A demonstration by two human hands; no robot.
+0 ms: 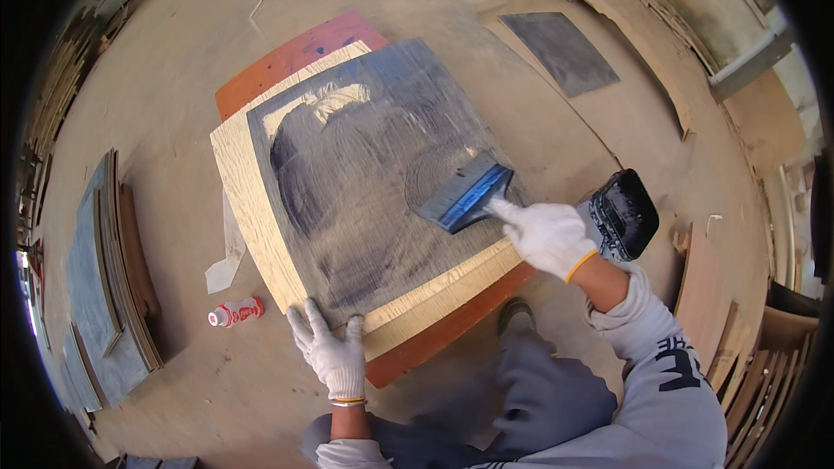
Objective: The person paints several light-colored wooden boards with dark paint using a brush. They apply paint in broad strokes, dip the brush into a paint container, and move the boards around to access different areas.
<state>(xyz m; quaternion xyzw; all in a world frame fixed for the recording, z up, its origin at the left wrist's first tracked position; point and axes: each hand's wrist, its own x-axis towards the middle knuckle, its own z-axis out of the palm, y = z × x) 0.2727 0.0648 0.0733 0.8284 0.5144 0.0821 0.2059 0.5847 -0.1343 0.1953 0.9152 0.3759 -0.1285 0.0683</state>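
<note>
My right hand (552, 239), in a white glove with a yellow cuff, is closed on the pale handle of a wide paint brush (473, 195) with a blue head. Its working edge rests on a dark grey coated sheet (373, 226) with wet-looking streaks and swirls. This sheet lies turned on a larger pale wooden board (248, 182), whose grain shows along the left and near edges. My left hand (334, 352), also gloved, lies with fingers apart on the near left corner of the boards. A bare pale patch (334, 104) shows near the sheet's far left corner.
Under the boards is a reddish-orange panel (300, 48). A black paint-smeared container (630, 213) stands right of my right hand. Stacked grey panels (104, 269) lean at the left, near a red and white bottle (236, 312). Another dark sheet (560, 52) lies far right.
</note>
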